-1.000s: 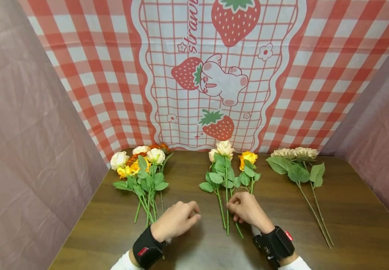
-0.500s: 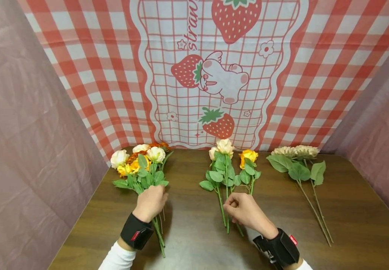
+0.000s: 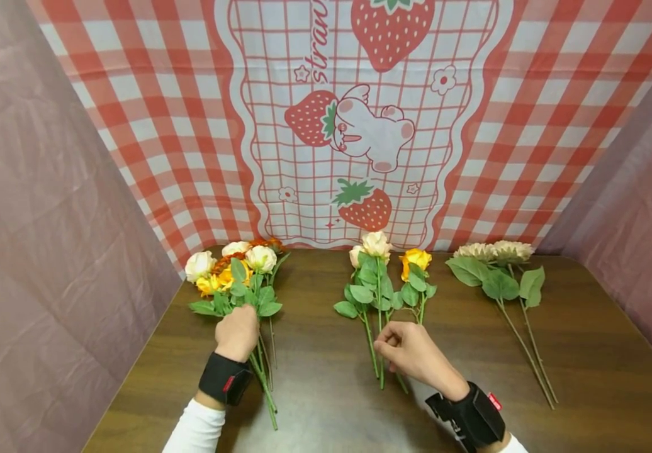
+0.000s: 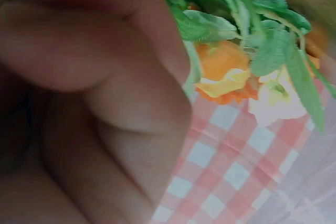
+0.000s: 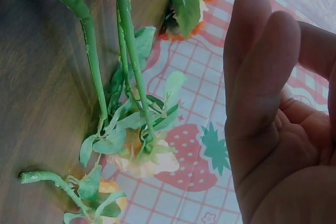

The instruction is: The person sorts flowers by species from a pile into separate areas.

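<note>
My left hand (image 3: 238, 332) lies with curled fingers over the stems of a mixed flower bunch (image 3: 235, 270) at the left, fingertips right among the leaves. Cream roses, yellow roses and rust-orange blooms make up this bunch. In the left wrist view the curled fingers (image 4: 142, 77) fill the left side, next to an orange-yellow bloom (image 4: 223, 69); I cannot tell whether a stem is between them. My right hand (image 3: 411, 352), fingers loosely bent and holding nothing, hovers over the green stems (image 5: 131, 51) of the middle group: cream roses (image 3: 376, 246) and a yellow rose (image 3: 416, 264).
Two pale cream flowers (image 3: 511, 251) with broad leaves and long stems lie at the right of the brown wooden table (image 3: 314, 415). Behind it hangs a red-and-white checked cloth (image 3: 530, 126) with strawberries. Pinkish curtains (image 3: 48, 251) close off both sides.
My left hand has moved from right of the left bunch onto its stems, then slightly farther left and up. The right hand has hardly moved; the flowers look unmoved.
</note>
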